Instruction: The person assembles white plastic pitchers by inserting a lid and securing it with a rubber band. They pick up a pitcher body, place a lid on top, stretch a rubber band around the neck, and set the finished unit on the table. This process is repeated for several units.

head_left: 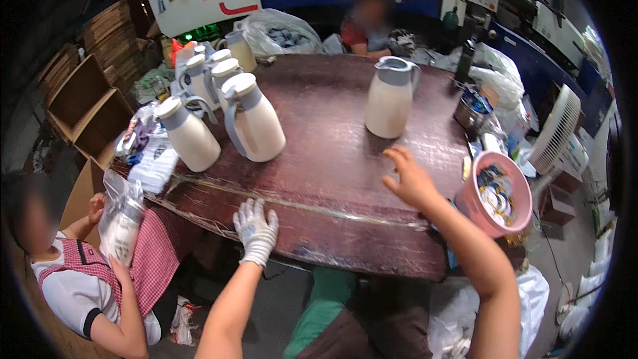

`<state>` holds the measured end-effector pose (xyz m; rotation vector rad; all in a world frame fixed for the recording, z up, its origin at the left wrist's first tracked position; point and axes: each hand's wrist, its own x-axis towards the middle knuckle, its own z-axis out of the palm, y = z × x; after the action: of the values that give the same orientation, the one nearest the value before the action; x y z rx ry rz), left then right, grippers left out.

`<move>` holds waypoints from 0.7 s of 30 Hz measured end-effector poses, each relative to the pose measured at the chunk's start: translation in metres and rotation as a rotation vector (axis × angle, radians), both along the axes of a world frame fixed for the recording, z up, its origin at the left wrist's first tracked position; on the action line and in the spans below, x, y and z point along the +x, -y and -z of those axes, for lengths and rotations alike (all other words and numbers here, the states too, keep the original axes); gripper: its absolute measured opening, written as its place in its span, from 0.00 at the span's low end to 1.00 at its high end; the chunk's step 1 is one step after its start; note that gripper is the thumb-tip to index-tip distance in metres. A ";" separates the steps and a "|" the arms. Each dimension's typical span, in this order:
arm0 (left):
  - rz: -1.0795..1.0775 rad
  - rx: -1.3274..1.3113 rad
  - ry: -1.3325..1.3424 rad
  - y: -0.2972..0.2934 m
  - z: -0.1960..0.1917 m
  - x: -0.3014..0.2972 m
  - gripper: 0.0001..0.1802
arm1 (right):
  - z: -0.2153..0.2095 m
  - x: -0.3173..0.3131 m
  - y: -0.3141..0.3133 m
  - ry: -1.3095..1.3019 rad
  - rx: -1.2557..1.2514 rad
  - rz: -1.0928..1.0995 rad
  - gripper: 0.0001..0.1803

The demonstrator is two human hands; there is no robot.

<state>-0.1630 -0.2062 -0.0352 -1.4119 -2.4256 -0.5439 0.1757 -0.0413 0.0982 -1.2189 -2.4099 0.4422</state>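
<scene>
My left hand (256,227), in a white knit glove, lies flat at the table's near edge, fingers spread and holding nothing. My bare right hand (409,178) hovers over the table, fingers apart, with nothing in it. Just beyond it stands a cream vacuum jug (388,108) with a grey collar and handle; its top has no white lid. Left of centre, a lidded cream jug (260,126) stands upright, with another lidded jug (194,138) beside it. Several more lidded jugs (199,83) are grouped behind these two.
The dark red table (319,166) has a worn front edge. A pink bucket (465,203) of small parts is at the right, near a white fan (557,123). At lower left a co-worker holds a bagged jug (121,226); another person (369,26) sits across the table.
</scene>
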 end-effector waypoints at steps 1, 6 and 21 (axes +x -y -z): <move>0.005 0.020 -0.005 0.000 0.001 -0.001 0.27 | -0.011 -0.011 -0.023 0.086 0.072 0.037 0.34; 0.032 0.048 -0.016 0.007 -0.002 -0.004 0.26 | -0.071 -0.063 -0.109 0.116 0.410 0.246 0.42; 0.069 0.002 0.095 0.009 -0.009 0.000 0.29 | -0.022 0.018 -0.016 -0.398 0.485 0.194 0.16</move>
<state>-0.1633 -0.2149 -0.0266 -1.5057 -2.4556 -0.6436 0.1942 -0.0254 0.1205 -1.0164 -1.8884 0.0258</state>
